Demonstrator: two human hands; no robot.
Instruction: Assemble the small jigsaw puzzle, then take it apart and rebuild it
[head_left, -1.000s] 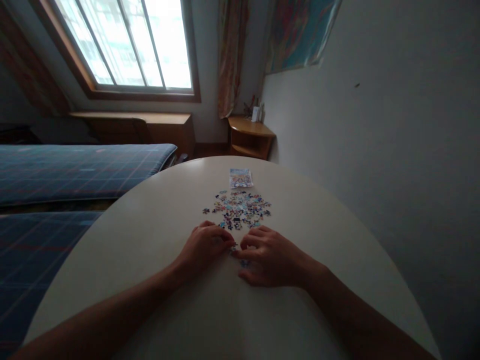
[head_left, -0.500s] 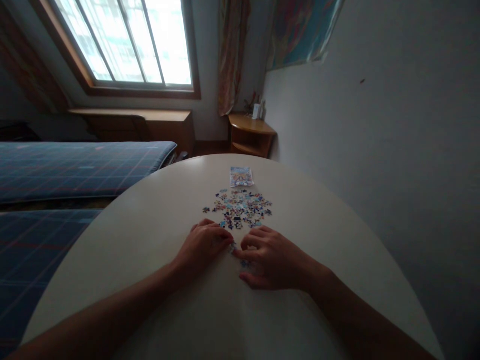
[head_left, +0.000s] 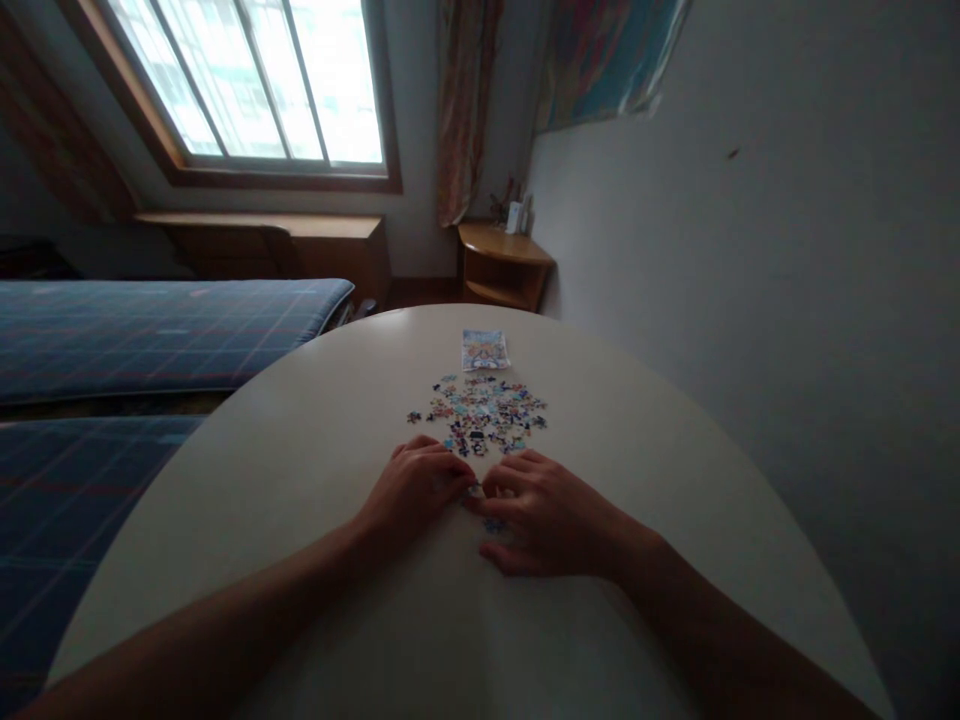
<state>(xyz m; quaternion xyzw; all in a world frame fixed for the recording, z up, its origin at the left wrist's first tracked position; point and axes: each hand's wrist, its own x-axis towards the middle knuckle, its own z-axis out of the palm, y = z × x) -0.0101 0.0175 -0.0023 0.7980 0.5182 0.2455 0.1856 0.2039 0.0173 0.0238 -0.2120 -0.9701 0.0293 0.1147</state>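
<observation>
My left hand [head_left: 420, 485] is closed in a pinch on a small jigsaw puzzle piece [head_left: 475, 489], just above or on the white table. My right hand [head_left: 536, 515] comes in from the other side, its index fingertip at the same piece and its thumb held well apart. Between that thumb and index finger, partly covered, lie dark bluish puzzle pieces [head_left: 493, 525] on the tabletop. A loose heap of many-coloured jigsaw pieces [head_left: 487, 410] spreads out just beyond both hands.
Behind the heap lies a small printed picture packet [head_left: 485, 350]. The round white table [head_left: 315, 400] carries everything. To the left is a bed with a blue plaid mattress [head_left: 165, 330], to the right a wall [head_left: 712, 280]. A wooden corner cabinet [head_left: 506, 245] stands beyond.
My left hand has shifted slightly right and the pinched piece sits closer to my right hand's fingers. The right hand stays nearly in place. The view has tilted very slightly.
</observation>
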